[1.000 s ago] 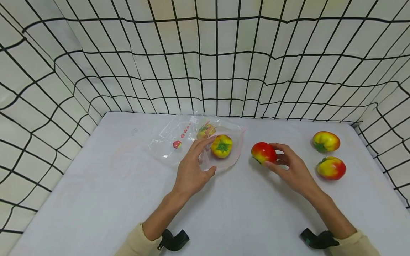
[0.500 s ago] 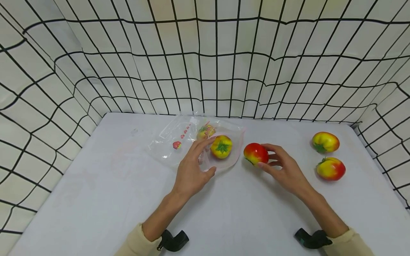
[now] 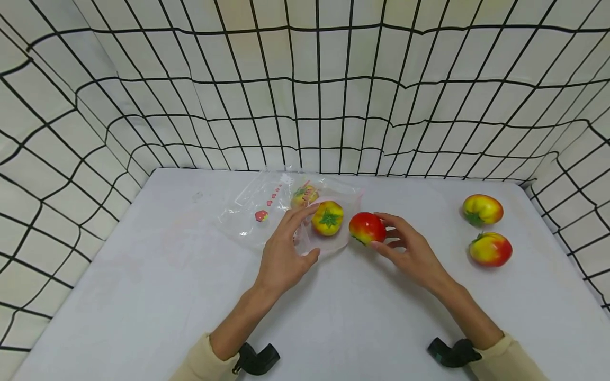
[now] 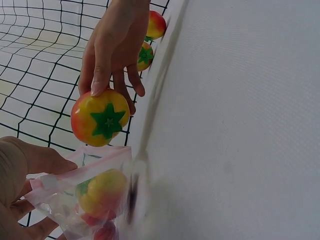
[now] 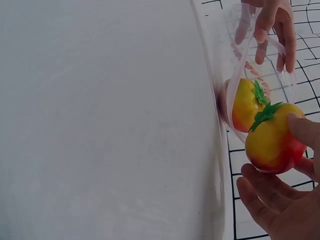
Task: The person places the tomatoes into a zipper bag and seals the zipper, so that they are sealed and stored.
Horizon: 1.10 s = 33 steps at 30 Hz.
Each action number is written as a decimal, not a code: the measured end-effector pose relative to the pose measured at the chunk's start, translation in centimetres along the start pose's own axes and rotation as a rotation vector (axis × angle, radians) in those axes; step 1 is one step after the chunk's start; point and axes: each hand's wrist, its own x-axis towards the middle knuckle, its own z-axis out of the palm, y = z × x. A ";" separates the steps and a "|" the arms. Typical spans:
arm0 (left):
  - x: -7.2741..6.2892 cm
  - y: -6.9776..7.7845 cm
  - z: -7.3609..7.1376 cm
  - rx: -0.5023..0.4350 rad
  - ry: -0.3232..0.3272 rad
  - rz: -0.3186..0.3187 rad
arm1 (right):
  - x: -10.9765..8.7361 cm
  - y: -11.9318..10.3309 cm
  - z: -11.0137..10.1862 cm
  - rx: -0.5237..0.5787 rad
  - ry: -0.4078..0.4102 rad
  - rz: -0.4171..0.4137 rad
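Note:
My right hand [image 3: 410, 251] grips a glossy red and yellow toy tomato [image 3: 367, 228] between thumb and fingers, just right of the mouth of a clear plastic slider bag [image 3: 243, 225]. In the right wrist view its green leafy top [image 5: 265, 116] faces the bag. Thumb and fingers spread, my left hand [image 3: 286, 254] touches the bag's pink rim [image 4: 95, 167] and the mouth gapes. Just within that mouth sits a second toy tomato [image 3: 327, 218], mostly yellow. Deeper in the bag, another toy tomato [image 3: 304, 196] shows through the printed plastic.
Two more toy tomatoes, one upper [image 3: 482, 210] and one lower [image 3: 491, 249], lie on the right of the white table [image 3: 143, 296]. Black netting [image 3: 318, 106] rises along the back and both sides. A black wrist mount [image 3: 257, 360] sits by each sleeve.
The right hand has carried its toy tomato leftward, from clear of the bag up to its mouth. My left hand and the bag keep nearly the same position.

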 end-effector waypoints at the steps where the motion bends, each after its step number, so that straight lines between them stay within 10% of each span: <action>1: 0.0 0.0 0.0 -0.002 -0.001 -0.002 | 0.0 0.0 0.1 0.001 -0.001 -0.001; 33: 0.0 0.1 0.1 0.001 -0.001 0.005 | 1.5 -0.9 2.0 0.033 -0.018 0.049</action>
